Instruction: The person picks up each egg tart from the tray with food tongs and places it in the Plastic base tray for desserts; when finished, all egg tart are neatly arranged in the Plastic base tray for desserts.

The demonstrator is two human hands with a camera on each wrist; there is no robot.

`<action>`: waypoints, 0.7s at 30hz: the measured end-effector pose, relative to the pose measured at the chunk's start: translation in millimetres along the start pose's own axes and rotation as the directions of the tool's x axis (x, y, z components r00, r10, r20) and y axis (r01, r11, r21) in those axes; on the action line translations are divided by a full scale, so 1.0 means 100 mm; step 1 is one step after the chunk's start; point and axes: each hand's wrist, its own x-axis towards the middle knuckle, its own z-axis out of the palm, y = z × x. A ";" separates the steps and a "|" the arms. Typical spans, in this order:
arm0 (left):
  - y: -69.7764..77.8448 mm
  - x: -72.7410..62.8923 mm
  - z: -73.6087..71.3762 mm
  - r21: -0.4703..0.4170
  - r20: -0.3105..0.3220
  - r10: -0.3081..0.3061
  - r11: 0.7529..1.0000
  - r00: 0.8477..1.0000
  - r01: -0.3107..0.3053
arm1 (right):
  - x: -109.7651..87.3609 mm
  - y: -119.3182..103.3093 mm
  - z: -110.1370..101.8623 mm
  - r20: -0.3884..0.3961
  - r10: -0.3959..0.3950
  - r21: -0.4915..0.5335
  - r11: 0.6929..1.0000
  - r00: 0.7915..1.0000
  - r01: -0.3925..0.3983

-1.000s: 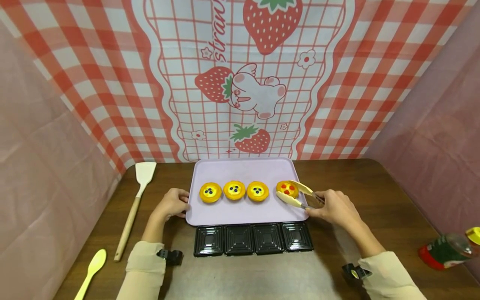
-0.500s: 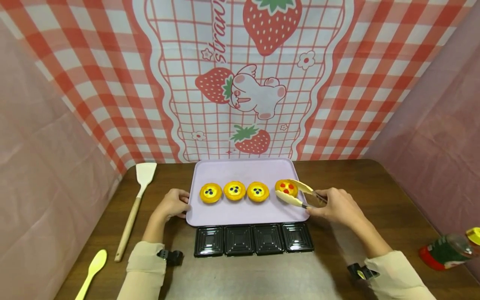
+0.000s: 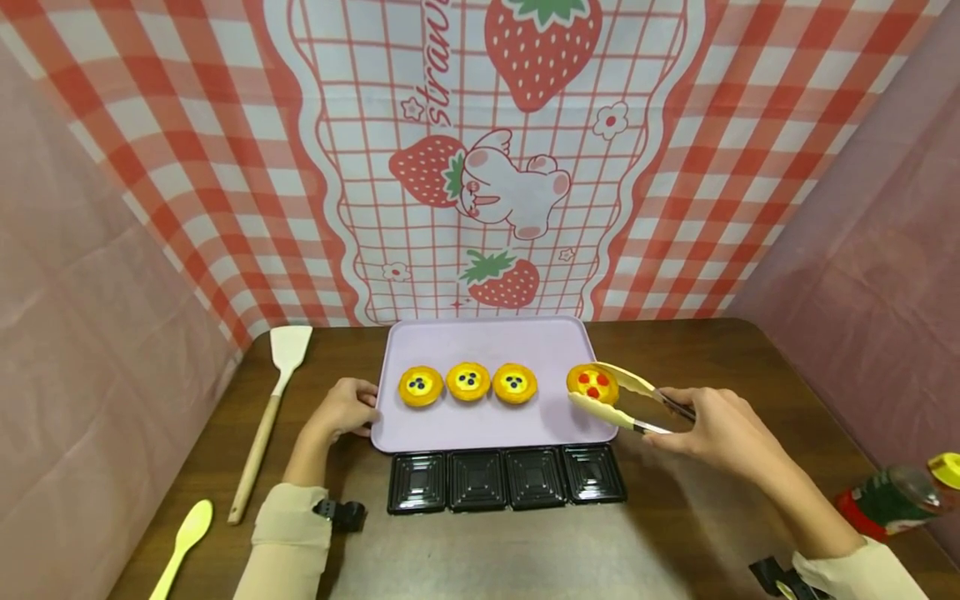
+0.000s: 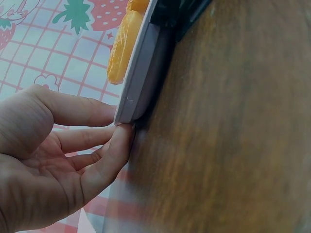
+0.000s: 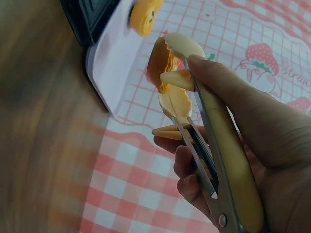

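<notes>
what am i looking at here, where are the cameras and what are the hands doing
There is no machine: a person works bare-handed. The wide picture comes from a camera worn on the head, looking forward and down; the other two come from one worn on each wrist. On the table, a pale purple tray holds three tarts with blue dots. Four black square dishes line its near edge. A spatula and a spoon lie to the left, a bottle to the right. The left hand pinches the tray's edge. The right hand holds tongs, which grip a red-topped tart, raised clear of the tray.
</notes>
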 end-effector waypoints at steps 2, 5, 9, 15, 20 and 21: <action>0.00 0.00 0.00 0.005 0.002 0.001 1.000 1.000 -0.001 | -0.09 -0.01 0.00 -0.007 -0.008 -0.011 1.000 1.000 0.007; 0.00 0.00 0.00 0.001 0.002 -0.002 1.000 1.000 0.002 | -0.21 -0.03 0.00 -0.012 -0.006 -0.017 1.000 1.000 0.006; 0.00 0.00 0.00 -0.007 0.009 -0.005 1.000 1.000 0.005 | -0.37 -0.04 0.01 -0.023 -0.011 -0.018 1.000 1.000 0.011; 0.02 -0.01 0.00 -0.014 0.024 -0.001 1.000 1.000 0.001 | -0.58 -0.05 0.05 -0.019 -0.022 0.038 0.999 1.000 0.022; 0.03 -0.02 -0.01 -0.010 0.030 0.005 1.000 1.000 -0.004 | -0.68 -0.03 0.12 -0.012 -0.042 0.037 0.998 0.999 0.043; 0.04 -0.02 -0.01 -0.010 0.031 0.004 1.000 1.000 -0.004 | -0.69 -0.03 0.13 -0.010 -0.041 0.035 0.999 0.999 0.042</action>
